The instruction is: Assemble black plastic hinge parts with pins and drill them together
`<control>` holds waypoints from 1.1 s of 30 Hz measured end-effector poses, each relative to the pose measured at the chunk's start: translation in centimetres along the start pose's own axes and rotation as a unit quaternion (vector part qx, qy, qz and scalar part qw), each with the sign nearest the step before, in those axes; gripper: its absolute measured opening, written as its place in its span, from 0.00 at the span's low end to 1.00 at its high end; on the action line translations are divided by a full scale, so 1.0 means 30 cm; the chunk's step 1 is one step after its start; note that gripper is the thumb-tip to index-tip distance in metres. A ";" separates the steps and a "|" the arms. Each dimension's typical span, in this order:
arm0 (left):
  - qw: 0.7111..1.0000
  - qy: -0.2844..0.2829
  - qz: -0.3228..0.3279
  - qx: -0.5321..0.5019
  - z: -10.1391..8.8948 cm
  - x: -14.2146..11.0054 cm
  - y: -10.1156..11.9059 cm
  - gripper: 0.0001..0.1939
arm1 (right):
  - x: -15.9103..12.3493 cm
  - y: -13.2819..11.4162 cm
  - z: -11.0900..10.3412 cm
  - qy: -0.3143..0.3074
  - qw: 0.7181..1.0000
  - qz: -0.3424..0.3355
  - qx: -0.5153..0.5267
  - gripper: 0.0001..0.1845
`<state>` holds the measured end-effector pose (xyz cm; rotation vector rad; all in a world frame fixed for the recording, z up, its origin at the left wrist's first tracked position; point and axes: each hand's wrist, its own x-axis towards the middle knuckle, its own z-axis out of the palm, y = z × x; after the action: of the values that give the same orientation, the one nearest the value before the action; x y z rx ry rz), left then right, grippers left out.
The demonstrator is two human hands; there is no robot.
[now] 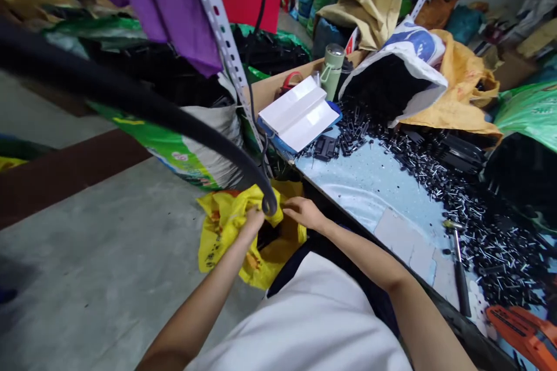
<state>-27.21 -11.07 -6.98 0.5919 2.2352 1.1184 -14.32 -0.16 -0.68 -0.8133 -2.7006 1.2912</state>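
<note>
A yellow plastic bag (217, 237) with dark print stands on the floor beside the workbench, its mouth open and dark contents inside. My left hand (253, 221) is closed on the bag's rim, its fingertips partly hidden in the folds. At the opposite side of the mouth is my right hand (307, 213), fingers stretched out toward the bag; whether they touch the plastic I cannot tell. A thick black strap-like band (195, 133) crosses close to the camera and ends in front of the bag, between both hands.
On the blue-topped workbench (361, 179) lie heaps of small black parts with metal pins (496, 249), a hammer (460, 272), an orange tool (522, 330), a white open box (298, 113) and a green bottle (332, 71). A perforated metal post (226, 40) rises at the bench's left end.
</note>
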 end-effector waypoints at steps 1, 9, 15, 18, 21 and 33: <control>1.000 -0.010 0.017 0.006 0.011 -0.005 0.043 0.17 | -0.025 0.003 -0.046 0.016 0.999 -0.038 0.010 0.14; 0.918 -0.104 0.366 0.116 0.368 0.114 0.644 0.25 | -0.232 0.083 -0.280 0.301 0.952 0.034 0.041 0.13; 0.929 -0.102 0.281 0.220 0.655 0.221 0.887 0.38 | -0.483 0.139 -0.239 0.410 0.911 0.030 0.029 0.10; 0.913 -0.123 0.330 0.206 0.728 0.147 0.901 0.37 | -0.631 0.205 -0.211 0.491 0.867 0.079 -0.018 0.09; 0.911 -0.087 0.358 0.183 0.751 0.129 0.958 0.31 | -0.764 0.285 -0.197 0.558 0.814 0.091 -0.136 0.07; 0.943 -0.070 0.245 0.214 0.758 0.550 1.257 0.31 | -0.832 0.380 -0.143 0.581 0.706 0.170 -0.368 0.12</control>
<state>-19.51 32.81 8.12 1.4233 2.2731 0.7621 13.28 -3.01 -1.67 -1.5070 -1.8393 -0.4534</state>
